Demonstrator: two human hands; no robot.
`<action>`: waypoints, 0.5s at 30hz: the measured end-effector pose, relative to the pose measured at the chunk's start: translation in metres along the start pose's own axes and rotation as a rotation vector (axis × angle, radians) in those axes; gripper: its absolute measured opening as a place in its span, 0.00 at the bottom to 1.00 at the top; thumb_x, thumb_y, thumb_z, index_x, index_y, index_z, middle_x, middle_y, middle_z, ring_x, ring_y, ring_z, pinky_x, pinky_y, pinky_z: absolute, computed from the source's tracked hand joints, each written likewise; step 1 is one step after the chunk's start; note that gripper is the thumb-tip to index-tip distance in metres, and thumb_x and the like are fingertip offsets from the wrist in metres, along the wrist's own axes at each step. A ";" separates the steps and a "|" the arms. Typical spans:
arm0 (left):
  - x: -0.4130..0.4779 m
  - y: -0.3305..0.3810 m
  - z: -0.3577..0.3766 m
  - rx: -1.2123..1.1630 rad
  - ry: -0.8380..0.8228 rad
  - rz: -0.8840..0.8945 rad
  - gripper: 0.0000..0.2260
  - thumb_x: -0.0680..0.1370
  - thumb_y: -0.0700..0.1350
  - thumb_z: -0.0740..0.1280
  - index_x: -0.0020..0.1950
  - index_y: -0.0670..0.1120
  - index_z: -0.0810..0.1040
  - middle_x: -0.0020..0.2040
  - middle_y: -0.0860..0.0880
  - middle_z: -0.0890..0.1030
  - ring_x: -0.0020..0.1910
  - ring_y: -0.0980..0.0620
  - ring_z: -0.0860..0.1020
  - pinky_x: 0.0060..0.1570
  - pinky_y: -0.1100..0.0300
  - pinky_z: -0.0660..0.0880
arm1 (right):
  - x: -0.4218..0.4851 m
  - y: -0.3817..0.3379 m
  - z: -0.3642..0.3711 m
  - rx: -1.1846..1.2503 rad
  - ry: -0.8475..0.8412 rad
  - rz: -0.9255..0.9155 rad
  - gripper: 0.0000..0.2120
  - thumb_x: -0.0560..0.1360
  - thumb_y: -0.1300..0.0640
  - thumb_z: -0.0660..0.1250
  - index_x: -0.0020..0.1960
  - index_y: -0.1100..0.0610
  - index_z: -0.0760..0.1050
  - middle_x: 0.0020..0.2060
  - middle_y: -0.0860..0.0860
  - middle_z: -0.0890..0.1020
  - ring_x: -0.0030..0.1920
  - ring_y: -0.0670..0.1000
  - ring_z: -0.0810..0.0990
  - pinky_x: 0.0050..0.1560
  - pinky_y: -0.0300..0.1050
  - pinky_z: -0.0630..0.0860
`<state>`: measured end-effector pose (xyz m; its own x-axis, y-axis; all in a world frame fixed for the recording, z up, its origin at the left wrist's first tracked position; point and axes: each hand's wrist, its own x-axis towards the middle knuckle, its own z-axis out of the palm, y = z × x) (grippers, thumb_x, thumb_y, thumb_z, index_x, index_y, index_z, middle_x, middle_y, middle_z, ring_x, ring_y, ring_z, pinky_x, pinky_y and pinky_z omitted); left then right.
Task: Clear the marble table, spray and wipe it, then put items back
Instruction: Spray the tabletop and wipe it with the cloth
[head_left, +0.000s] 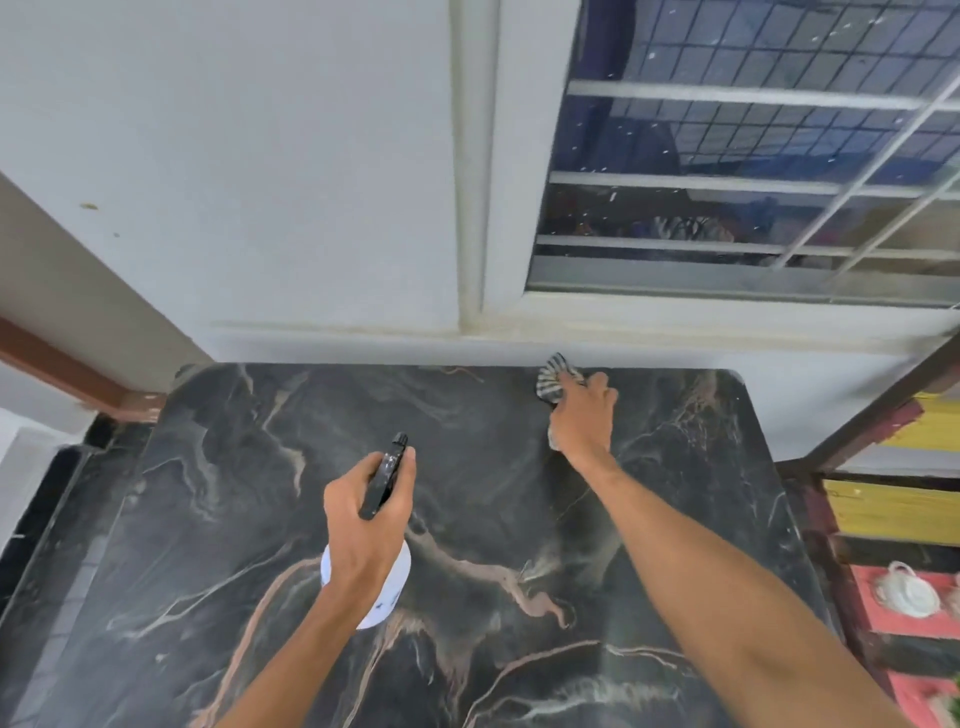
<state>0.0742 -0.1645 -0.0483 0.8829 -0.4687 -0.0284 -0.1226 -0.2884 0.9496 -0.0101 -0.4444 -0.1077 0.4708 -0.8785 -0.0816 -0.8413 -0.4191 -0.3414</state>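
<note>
The black marble table with pale and pink veins fills the lower view. My left hand grips a white spray bottle by its black trigger head, held above the table's middle with the nozzle aimed away from me. My right hand reaches to the far right part of the table and presses a striped grey cloth onto the marble close to the back edge. Most of the cloth is bunched under the fingers.
A white wall and a barred window stand right behind the table. A shelf unit with yellow and pink boards sits at the right, a white cup-like item on it. Dark floor lies at the left.
</note>
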 end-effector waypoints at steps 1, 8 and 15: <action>-0.003 0.003 0.010 0.013 -0.002 0.007 0.25 0.86 0.49 0.72 0.34 0.45 0.64 0.28 0.48 0.61 0.29 0.53 0.61 0.31 0.53 0.60 | 0.000 0.001 0.000 -0.017 -0.028 -0.051 0.27 0.77 0.61 0.63 0.75 0.50 0.68 0.66 0.60 0.66 0.62 0.64 0.68 0.66 0.52 0.68; -0.021 0.026 0.095 0.084 -0.039 -0.009 0.24 0.86 0.49 0.72 0.36 0.39 0.69 0.32 0.33 0.68 0.30 0.47 0.65 0.31 0.40 0.68 | 0.050 0.096 -0.033 -0.034 -0.032 -0.229 0.29 0.76 0.60 0.65 0.75 0.44 0.70 0.64 0.59 0.71 0.63 0.61 0.71 0.65 0.50 0.72; -0.062 0.046 0.161 0.116 -0.057 0.014 0.25 0.86 0.51 0.72 0.37 0.36 0.71 0.33 0.31 0.69 0.30 0.47 0.66 0.28 0.41 0.70 | 0.056 0.242 -0.078 -0.021 -0.045 -0.095 0.29 0.78 0.63 0.61 0.78 0.49 0.65 0.72 0.60 0.63 0.65 0.65 0.66 0.68 0.54 0.68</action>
<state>-0.0590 -0.2833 -0.0532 0.8539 -0.5191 -0.0359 -0.1896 -0.3747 0.9076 -0.2079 -0.6128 -0.1216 0.5600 -0.8235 -0.0914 -0.7973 -0.5055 -0.3299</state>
